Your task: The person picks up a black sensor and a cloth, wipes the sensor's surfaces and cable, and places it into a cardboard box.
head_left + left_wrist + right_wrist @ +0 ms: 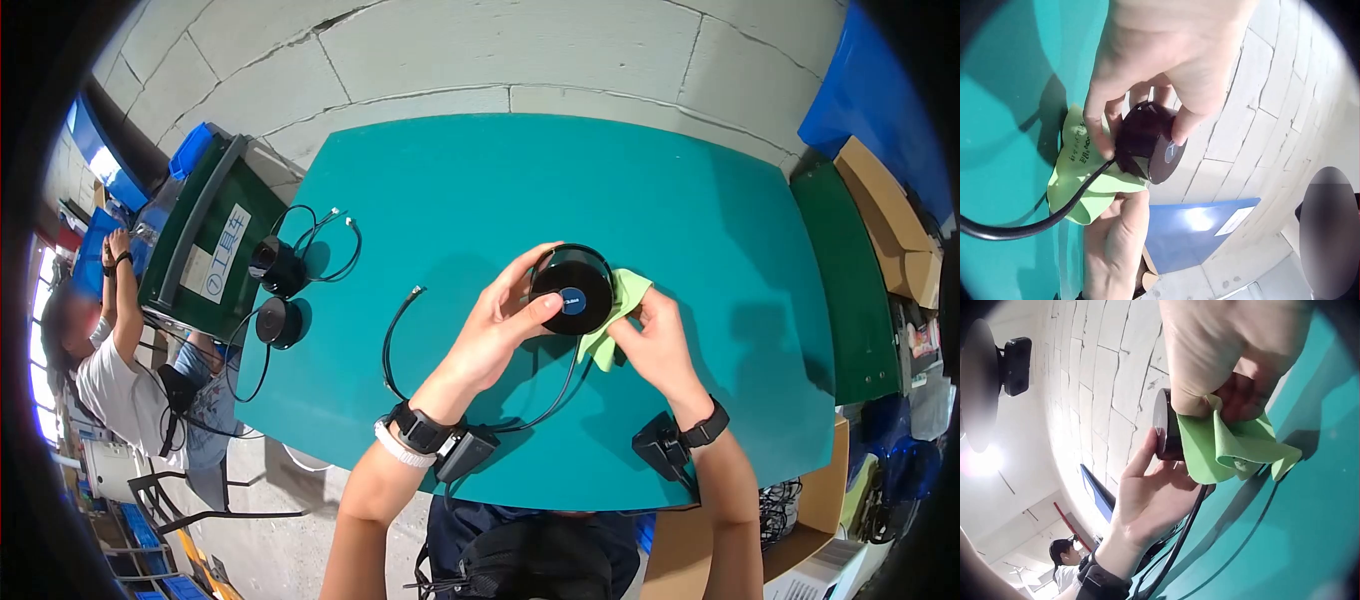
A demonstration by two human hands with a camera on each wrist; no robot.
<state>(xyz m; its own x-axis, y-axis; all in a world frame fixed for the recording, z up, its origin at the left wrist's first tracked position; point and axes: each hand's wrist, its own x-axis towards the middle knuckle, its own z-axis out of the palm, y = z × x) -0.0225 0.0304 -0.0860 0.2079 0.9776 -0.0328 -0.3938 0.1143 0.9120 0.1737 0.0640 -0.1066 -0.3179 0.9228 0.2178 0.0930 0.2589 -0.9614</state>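
L hand, blk puck face-on, head-vw

Your head camera looks forward and down over the flat green counter, the pale block wall across the frame's top. Both wrist cameras look from nearer, turned sideways: counter at left in your left view, right in your right. All three share the round glossy black device and light-green cloth.

1. Table: green top.
2. Upper black cylinder: at left edge, leads coiled beside it.
3. Lower black cylinder: just beside the upper, lead looping past the edge.
4. Black cable: lying curved.
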